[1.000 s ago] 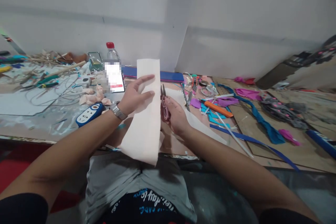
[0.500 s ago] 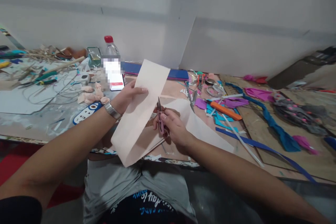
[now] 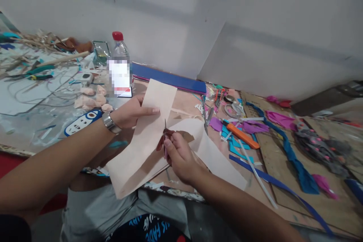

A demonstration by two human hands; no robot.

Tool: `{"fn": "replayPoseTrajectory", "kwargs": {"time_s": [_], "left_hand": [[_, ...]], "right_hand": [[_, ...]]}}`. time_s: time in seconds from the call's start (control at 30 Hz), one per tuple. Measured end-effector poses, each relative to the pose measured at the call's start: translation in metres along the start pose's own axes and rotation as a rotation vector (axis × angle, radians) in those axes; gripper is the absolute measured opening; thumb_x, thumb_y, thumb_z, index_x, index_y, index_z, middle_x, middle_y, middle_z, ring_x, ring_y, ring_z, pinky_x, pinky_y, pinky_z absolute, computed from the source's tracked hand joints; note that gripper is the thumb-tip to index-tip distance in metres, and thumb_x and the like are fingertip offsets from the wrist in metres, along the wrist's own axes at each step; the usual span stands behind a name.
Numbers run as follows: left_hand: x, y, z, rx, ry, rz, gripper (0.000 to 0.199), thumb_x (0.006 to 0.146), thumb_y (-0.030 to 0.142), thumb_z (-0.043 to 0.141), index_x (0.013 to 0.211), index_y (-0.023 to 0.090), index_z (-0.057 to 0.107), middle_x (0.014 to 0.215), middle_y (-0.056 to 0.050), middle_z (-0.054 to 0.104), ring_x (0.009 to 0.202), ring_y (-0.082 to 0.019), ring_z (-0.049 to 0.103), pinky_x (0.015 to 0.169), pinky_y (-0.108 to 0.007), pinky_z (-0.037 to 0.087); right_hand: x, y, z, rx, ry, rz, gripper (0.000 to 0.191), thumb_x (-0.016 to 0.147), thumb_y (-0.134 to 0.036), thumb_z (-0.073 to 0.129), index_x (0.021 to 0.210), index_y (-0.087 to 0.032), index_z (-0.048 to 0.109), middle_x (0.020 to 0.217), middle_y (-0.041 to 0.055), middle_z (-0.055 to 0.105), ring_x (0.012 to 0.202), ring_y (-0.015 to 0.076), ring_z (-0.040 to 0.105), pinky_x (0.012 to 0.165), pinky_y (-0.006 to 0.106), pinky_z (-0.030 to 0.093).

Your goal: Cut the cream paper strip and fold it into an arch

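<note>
A long pale cream strip of paper [image 3: 151, 124] hangs in front of me, its lower end curling back toward my lap. My left hand [image 3: 133, 111] grips it at the left edge, thumb on the front face and the other fingers hidden behind. In my right hand [image 3: 180, 155] is a pair of scissors [image 3: 165, 141], blades pointing up beside the strip's right edge. Whether the blades touch the paper I cannot tell. More pale paper [image 3: 210, 151] lies curved on the table to the right of my right hand.
A lit phone [image 3: 120, 77] leans before a red-capped bottle [image 3: 121, 47]. Left are a white power strip [image 3: 82, 122] and green-handled pliers [image 3: 39, 72]. On the right lie an orange utility knife [image 3: 241, 135], a blue strip [image 3: 279, 181] and cardboard [image 3: 263, 159]. A wall rises behind.
The view has tilted and shifted slightly. Both hands and the paper strip sit a little lower and to the left in the picture. The scissors blades now look more upright and closer together.
</note>
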State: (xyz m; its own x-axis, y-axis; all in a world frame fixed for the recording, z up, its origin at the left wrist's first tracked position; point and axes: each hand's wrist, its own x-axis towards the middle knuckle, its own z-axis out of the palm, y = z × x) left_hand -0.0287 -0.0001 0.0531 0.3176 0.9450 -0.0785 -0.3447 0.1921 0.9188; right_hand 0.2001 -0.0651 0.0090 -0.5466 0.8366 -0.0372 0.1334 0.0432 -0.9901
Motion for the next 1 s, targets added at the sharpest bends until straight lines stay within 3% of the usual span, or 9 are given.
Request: {"fn": "replayPoseTrajectory", "kwargs": {"time_s": [0.23, 0.4, 0.6, 0.87, 1.0], "left_hand": [[0.001, 0.001, 0.008, -0.062, 0.088, -0.023, 0.037, 0.068, 0.030, 0.092, 0.098, 0.016, 0.076, 0.089, -0.008, 0.079, 0.070, -0.020, 0.072, 0.066, -0.031, 0.059], [0.003, 0.003, 0.013, -0.106, 0.131, -0.028, 0.039, 0.067, 0.025, 0.091, 0.100, 0.015, 0.074, 0.087, -0.005, 0.078, 0.071, -0.017, 0.071, 0.067, -0.026, 0.057], [0.004, 0.003, 0.016, -0.111, 0.159, -0.077, 0.045, 0.067, 0.029, 0.090, 0.105, 0.017, 0.071, 0.094, -0.006, 0.078, 0.083, -0.021, 0.074, 0.071, -0.029, 0.058], [0.005, -0.004, 0.016, -0.012, 0.173, 0.063, 0.053, 0.068, 0.031, 0.090, 0.114, 0.018, 0.068, 0.114, -0.009, 0.077, 0.107, -0.027, 0.072, 0.089, -0.036, 0.057], [0.005, -0.011, 0.014, 0.068, 0.187, 0.142, 0.060, 0.068, 0.029, 0.090, 0.120, 0.020, 0.063, 0.119, -0.008, 0.075, 0.106, -0.027, 0.071, 0.090, -0.038, 0.058]], "right_hand": [[0.003, 0.003, 0.001, -0.038, 0.040, -0.011, 0.036, 0.107, -0.056, 0.042, 0.103, -0.024, 0.058, 0.075, 0.0008, 0.056, 0.061, 0.0155, 0.052, 0.054, 0.028, 0.042], [0.007, -0.007, -0.001, 0.077, 0.006, -0.030, 0.042, 0.107, -0.057, 0.044, 0.132, -0.024, 0.049, 0.085, 0.0010, 0.063, 0.060, 0.0132, 0.055, 0.056, 0.027, 0.047], [0.009, -0.008, -0.006, 0.006, -0.060, 0.011, 0.042, 0.105, -0.060, 0.044, 0.100, -0.021, 0.058, 0.070, -0.0002, 0.059, 0.061, 0.0139, 0.057, 0.056, 0.026, 0.046], [0.010, -0.008, 0.004, 0.167, -0.024, 0.044, 0.040, 0.104, -0.060, 0.048, 0.096, -0.021, 0.054, 0.076, -0.0007, 0.059, 0.057, 0.0104, 0.051, 0.050, 0.023, 0.040], [0.011, -0.002, 0.007, 0.224, 0.010, 0.066, 0.041, 0.101, -0.063, 0.052, 0.094, -0.022, 0.053, 0.077, -0.0004, 0.059, 0.055, 0.0094, 0.046, 0.044, 0.021, 0.033]]}}
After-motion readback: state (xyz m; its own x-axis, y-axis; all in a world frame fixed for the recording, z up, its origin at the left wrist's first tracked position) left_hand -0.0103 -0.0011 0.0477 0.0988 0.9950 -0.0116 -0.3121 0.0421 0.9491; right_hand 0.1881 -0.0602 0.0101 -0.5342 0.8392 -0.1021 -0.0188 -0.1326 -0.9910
